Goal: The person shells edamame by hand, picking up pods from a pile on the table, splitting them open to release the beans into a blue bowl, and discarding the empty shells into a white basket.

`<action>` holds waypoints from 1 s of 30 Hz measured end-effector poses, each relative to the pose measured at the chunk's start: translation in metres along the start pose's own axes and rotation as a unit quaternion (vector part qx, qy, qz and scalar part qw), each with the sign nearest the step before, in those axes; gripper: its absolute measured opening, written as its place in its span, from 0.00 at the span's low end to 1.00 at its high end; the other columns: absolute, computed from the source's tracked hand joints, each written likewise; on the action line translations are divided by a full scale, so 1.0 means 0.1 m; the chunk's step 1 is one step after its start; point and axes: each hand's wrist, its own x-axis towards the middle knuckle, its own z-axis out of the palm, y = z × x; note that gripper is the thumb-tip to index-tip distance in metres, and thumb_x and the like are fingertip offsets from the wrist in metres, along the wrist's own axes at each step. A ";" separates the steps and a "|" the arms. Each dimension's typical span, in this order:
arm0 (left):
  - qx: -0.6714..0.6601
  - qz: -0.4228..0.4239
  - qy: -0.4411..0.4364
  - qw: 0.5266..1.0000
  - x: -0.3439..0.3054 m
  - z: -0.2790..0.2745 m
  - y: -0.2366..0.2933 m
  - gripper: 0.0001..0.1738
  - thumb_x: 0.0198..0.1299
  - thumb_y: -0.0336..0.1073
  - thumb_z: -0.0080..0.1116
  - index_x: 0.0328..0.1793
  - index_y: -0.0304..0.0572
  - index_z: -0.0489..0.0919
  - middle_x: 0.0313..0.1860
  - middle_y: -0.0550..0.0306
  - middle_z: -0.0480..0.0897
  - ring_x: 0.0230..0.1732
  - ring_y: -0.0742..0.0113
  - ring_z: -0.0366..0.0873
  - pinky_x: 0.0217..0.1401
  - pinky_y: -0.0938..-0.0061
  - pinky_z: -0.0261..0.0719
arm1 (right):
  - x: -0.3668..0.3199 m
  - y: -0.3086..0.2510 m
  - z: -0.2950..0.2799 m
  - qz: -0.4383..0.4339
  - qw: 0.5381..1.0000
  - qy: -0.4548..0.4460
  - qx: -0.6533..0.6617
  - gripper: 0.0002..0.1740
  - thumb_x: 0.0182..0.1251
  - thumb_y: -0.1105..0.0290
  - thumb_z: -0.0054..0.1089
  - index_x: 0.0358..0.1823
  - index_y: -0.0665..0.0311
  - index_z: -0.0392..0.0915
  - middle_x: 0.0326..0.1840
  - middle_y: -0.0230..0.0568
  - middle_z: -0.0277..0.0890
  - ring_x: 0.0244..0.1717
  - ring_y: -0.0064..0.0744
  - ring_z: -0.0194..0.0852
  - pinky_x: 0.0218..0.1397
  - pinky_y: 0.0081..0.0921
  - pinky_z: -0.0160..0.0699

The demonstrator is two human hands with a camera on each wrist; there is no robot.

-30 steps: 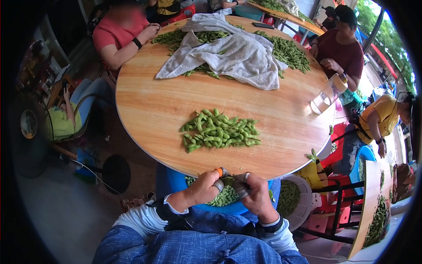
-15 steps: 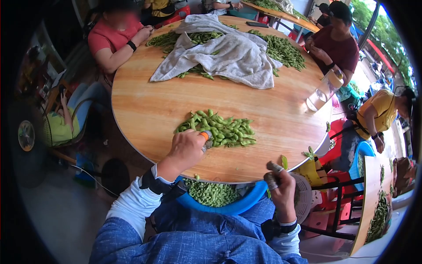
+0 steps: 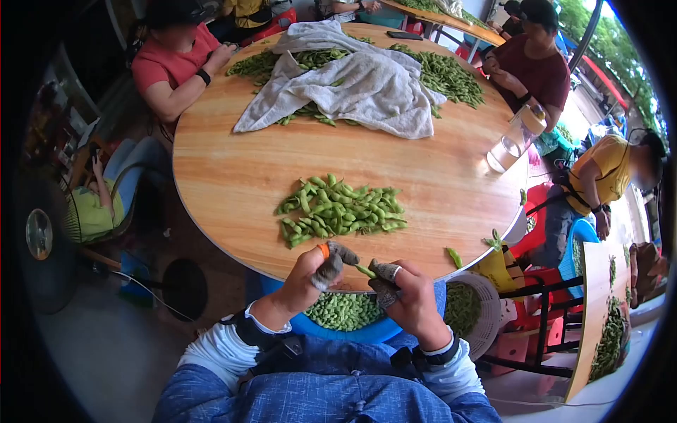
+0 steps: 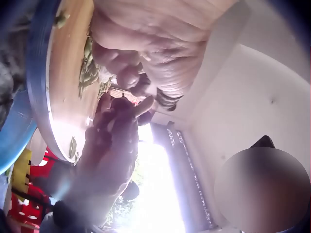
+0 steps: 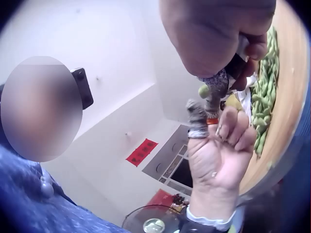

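Both hands are close together above the table's near edge, thumbs and forefingers wrapped in grey finger covers. My right hand (image 3: 412,296) pinches a green soybean pod (image 3: 365,271) between thumb and forefinger, its free end pointing at the left hand. My left hand (image 3: 305,278), with an orange band on the forefinger, is right beside that end. Thumb and forefinger stand apart in the right wrist view, the other fingers loosely curled. A pile of pods (image 3: 342,208) lies just beyond the hands. Below them, a blue basin (image 3: 384,331) holds shelled green beans (image 3: 342,310).
A grey towel (image 3: 360,92) covers part of a larger pod heap (image 3: 448,77) on the round table (image 3: 233,169). A clear bottle (image 3: 509,144) is at the right. One loose pod (image 3: 453,257) lies near the edge, above a white basket (image 3: 486,321). Other people sit around.
The left hand reached to the pile and came back to the right hand, which now pinches a pod. The right hand swung out right and returned; a loose pod now lies at the table's right edge.
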 end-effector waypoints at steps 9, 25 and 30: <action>-0.056 -0.115 -0.099 0.987 -0.02 0.06 -0.02 0.07 0.57 0.34 0.44 0.31 0.40 0.72 0.19 0.69 0.67 0.19 0.84 0.59 0.21 0.90 0.52 | -0.13 0.02 0.05 0.179 0.954 0.034 0.240 0.16 0.55 0.73 0.56 0.45 0.71 0.70 0.34 0.33 0.74 0.31 0.23 0.70 0.31 0.22 0.69; 0.012 -0.036 -0.023 0.999 -0.10 0.20 -0.24 0.11 0.56 0.39 0.48 0.29 0.39 0.73 0.18 0.67 0.70 0.22 0.81 0.64 0.26 0.83 0.62 | -0.17 0.08 0.01 0.294 0.810 -0.045 0.505 0.12 0.61 0.64 0.49 0.43 0.63 0.73 0.34 0.28 0.74 0.34 0.13 0.68 0.35 0.10 0.63; 0.028 -0.038 -0.019 0.999 -0.10 0.24 -0.21 0.11 0.56 0.38 0.46 0.29 0.37 0.72 0.19 0.67 0.68 0.21 0.82 0.60 0.25 0.86 0.56 | -0.17 0.08 0.01 0.287 0.804 -0.034 0.520 0.13 0.61 0.66 0.49 0.44 0.65 0.72 0.36 0.31 0.74 0.36 0.16 0.70 0.38 0.11 0.65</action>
